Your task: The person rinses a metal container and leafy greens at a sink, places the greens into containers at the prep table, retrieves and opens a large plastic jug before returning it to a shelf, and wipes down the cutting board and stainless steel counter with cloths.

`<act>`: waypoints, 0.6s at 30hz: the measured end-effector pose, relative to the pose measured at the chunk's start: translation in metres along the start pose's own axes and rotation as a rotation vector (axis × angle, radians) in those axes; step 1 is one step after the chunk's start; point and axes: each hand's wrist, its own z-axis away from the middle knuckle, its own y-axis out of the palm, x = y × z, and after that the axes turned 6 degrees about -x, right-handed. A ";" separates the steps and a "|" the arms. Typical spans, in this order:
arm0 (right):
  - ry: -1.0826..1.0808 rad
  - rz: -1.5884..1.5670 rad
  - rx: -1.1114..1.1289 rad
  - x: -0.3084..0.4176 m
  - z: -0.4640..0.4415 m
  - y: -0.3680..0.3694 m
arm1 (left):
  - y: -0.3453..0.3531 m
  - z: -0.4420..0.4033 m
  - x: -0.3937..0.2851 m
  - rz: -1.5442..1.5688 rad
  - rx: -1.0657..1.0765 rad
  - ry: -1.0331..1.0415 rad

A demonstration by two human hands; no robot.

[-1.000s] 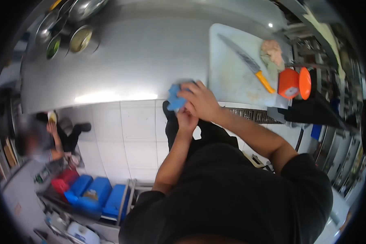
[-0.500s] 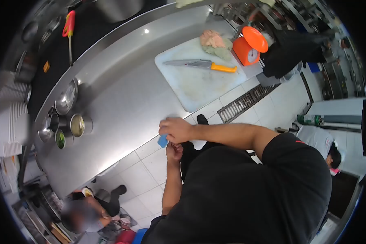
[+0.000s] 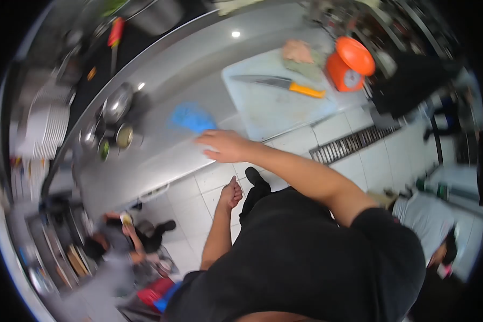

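Observation:
A crumpled, blurred light-blue piece (image 3: pixel 192 117), possibly a glove or cloth, is over the steel counter (image 3: pixel 166 150). My right hand (image 3: pixel 226 146) is stretched toward it past the counter edge, fingers apart. The blue piece lies just beyond this hand's upper edge; whether they touch is unclear from the blur. My left hand (image 3: pixel 231 193) is closed in a loose fist in front of my body, over the floor, with nothing visible in it. To the right of the blue piece, a knife with a yellow handle (image 3: pixel 307 89) rests on a white cutting board (image 3: pixel 268 115).
Behind the knife lies a pinkish and greenish crumpled heap (image 3: pixel 298 52). An orange scale (image 3: pixel 351 67) stands beside the board. Metal bowls and pots (image 3: pixel 118 103) stand on the left, near stacked white containers (image 3: pixel 45 129). One person (image 3: pixel 112 252) is at lower left, another (image 3: pixel 426 225) at right.
My hands have parted. The right hand has moved up over the counter and its fingers have spread; the blue piece has left the space between my hands and now appears larger, over the counter.

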 end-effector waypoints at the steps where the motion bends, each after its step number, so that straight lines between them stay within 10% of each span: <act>1: 0.018 -0.016 0.018 -0.006 0.032 -0.008 | -0.010 -0.001 0.011 -0.049 -0.049 0.022; 11: 0.776 0.584 0.331 -0.362 0.654 -0.007 | -0.079 0.050 0.237 -0.426 -0.676 -0.118; 13: 0.963 0.603 0.410 -0.316 0.745 -0.017 | -0.085 0.055 0.257 -0.372 -0.675 -0.114; 14: 1.551 0.237 0.403 -0.246 0.718 -0.041 | -0.083 0.057 0.257 -0.381 -0.679 -0.103; 18: 1.275 0.108 0.787 -0.181 0.822 -0.006 | -0.068 0.053 0.231 -0.476 -0.642 -0.010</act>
